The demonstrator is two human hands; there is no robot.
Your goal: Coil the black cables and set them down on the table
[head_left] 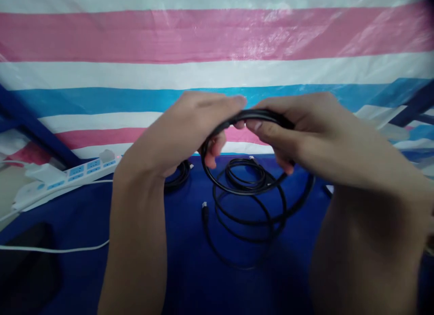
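Observation:
Both my hands are raised over a blue surface (190, 270) and hold one black cable (244, 188) gathered into hanging loops. My left hand (190, 125) grips the top of the coil from the left, fingers curled around it. My right hand (305, 129) pinches the same top part from the right, close against the left fingertips. The loops hang down toward the surface, and one free end with a plug (204, 206) dangles at the lower left. Another coiled black cable (247, 172) lies flat behind the loops. A third small black coil (178, 177) shows beside my left wrist.
A white power strip (68, 175) with blue sockets lies at the left, with white cords (54, 249) trailing from it. A dark object (27, 260) sits at the lower left. A pink, white and blue striped tarp (217, 57) hangs behind. Dark blue frame bars (37, 134) stand at both sides.

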